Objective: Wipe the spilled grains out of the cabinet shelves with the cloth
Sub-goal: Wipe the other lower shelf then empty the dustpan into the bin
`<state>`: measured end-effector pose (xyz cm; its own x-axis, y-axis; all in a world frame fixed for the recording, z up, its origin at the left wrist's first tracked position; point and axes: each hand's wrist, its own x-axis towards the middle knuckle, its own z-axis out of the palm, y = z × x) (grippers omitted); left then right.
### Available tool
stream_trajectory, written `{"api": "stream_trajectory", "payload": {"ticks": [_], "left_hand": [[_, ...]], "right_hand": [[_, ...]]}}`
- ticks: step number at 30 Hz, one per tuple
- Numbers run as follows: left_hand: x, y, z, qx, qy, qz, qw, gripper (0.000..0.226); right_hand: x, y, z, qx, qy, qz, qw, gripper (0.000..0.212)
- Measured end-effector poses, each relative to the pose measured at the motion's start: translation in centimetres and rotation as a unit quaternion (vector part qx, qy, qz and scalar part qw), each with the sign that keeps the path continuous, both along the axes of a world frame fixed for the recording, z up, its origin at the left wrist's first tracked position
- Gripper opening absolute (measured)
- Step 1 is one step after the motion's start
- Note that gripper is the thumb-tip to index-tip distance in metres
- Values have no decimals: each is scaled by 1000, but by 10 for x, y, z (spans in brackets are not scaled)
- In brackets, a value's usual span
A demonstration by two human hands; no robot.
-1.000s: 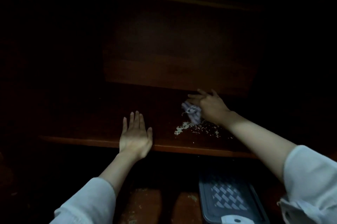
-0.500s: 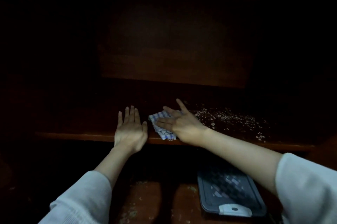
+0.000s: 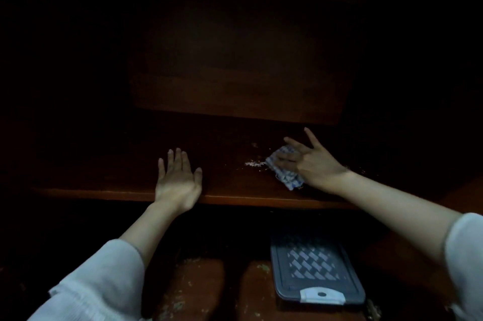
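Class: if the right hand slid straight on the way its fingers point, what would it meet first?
Probably the small heap of grains just left of the cloth under the right hand; its fingers splay, so this is rough.

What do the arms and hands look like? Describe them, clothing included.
The left hand and right hand are bare, with no gloves, rings or watch visible in the dim light. The forearms are bare too. The left sleeve and right sleeve are loose, pale and whitish, with wide cuffs ending short of the wrists.
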<state>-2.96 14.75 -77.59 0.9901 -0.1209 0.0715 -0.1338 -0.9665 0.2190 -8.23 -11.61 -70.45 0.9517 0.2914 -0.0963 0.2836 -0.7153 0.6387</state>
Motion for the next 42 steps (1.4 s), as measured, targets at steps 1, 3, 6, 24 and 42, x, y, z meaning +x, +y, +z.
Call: {"api": "stream_trajectory", "payload": {"ticks": [1,3,6,24,42], "left_hand": [[-1,-5,2,-12,-8,-12,1000,58],[-3,-16,6,-37,-24,-44,998,58],[0,-30,6,-55,-17,-63,996,58],[-1,-31,-2,-131,-41,-54,989,57],[-1,-32,-2,-104,-42,-59,992,57]], "right_hand": [[3,0,5,18,-26,-1,999,63],[9,2,18,67,-72,-10,995,68],[20,3,30,83,-80,-18,993,68],[57,64,7,190,-69,22,979,57],[47,28,-4,33,13,-1,999,52]]}}
